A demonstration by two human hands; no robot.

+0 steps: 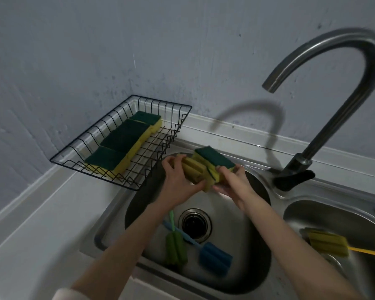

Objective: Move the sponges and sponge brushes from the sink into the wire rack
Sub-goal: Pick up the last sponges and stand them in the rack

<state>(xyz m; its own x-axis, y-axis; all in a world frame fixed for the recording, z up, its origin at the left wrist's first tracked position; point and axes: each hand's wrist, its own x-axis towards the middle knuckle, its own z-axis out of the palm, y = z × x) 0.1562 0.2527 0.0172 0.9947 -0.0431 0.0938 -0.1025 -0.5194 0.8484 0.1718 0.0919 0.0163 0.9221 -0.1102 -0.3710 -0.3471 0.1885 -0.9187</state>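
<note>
Two steel sink bowls point(247, 267) sit in a white worktop point(41, 234) against grey walls. Left hand point(178, 180) and right hand point(232, 180) both grip stacked sponges point(212, 159) above the left bowl, beside the wire rack point(160, 152), long axis pointing rack-to-faucet.

One camera sits on my head, looking forward and steeply down, close over the sink point(236, 276). My forearms enter from 6 o'clock. The wire rack point(139, 178) lies toward 10 o'clock, the tap point(325, 135) toward 2, and the wall fills 12.
</note>
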